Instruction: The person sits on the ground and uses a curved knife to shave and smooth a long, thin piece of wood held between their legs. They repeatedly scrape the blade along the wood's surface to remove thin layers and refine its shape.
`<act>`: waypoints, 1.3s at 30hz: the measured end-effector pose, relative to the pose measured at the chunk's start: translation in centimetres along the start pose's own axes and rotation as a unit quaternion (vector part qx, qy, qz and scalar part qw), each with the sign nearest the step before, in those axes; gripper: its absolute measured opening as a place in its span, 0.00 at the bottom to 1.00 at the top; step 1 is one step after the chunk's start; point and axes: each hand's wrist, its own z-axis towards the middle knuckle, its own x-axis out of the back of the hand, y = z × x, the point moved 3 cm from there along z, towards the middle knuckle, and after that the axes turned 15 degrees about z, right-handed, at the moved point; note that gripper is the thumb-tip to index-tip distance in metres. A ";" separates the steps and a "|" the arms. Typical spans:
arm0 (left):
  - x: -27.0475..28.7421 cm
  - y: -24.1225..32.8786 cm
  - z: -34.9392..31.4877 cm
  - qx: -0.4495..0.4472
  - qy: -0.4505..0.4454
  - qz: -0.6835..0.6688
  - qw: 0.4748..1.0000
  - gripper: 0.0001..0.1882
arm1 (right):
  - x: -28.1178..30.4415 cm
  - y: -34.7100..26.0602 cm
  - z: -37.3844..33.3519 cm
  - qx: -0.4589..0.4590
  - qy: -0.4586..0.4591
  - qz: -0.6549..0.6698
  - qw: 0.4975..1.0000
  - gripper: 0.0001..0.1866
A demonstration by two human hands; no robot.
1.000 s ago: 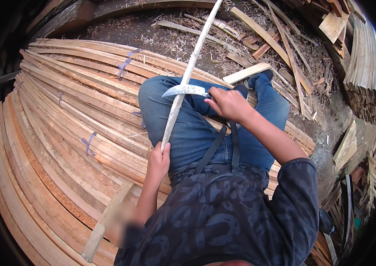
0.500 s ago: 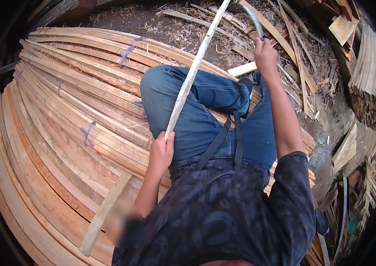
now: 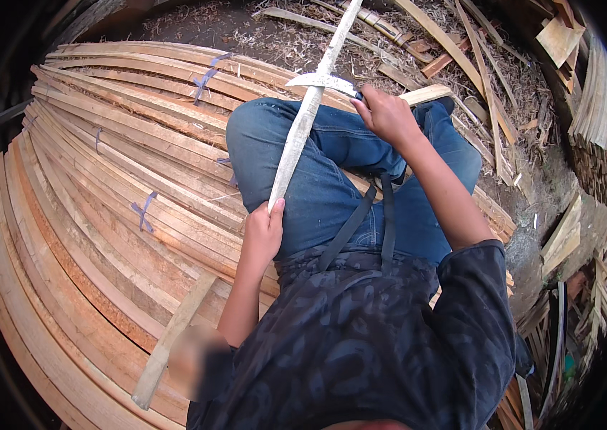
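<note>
I sit on a pile of wooden slats with my knees in blue jeans. My left hand grips the near end of a long pale wooden strip that runs away over my left thigh. My right hand holds a knife whose curved metal blade lies across the strip, its edge on the wood. The knife's handle is hidden inside my fist.
Stacked curved slats, some tied with blue bands, fill the left. A loose board lies near my left elbow. Shavings and scrap sticks cover the ground ahead. Bundled slats stand at the right.
My right hand, raised high with the knife half a second ago, has come back down and the blade rests across the strip again. My left hand keeps its grip.
</note>
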 end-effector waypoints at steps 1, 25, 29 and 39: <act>-0.1 -0.1 -0.4 -0.006 0.012 -0.008 1.000 0.24 | -0.9 -0.9 -0.2 -0.022 0.007 0.021 0.999 0.18; -0.4 -1.5 -0.3 -0.024 0.009 -0.046 0.999 0.24 | 0.3 -0.3 -0.5 0.008 0.015 0.010 1.000 0.17; -0.8 -1.8 0.1 -0.018 0.005 -0.069 0.997 0.25 | -1.5 -5.2 -2.2 0.047 0.001 0.055 0.997 0.16; -0.7 -1.7 0.8 -0.018 -0.021 -0.051 0.998 0.27 | -0.8 -1.7 -1.6 -0.047 0.058 0.059 0.995 0.16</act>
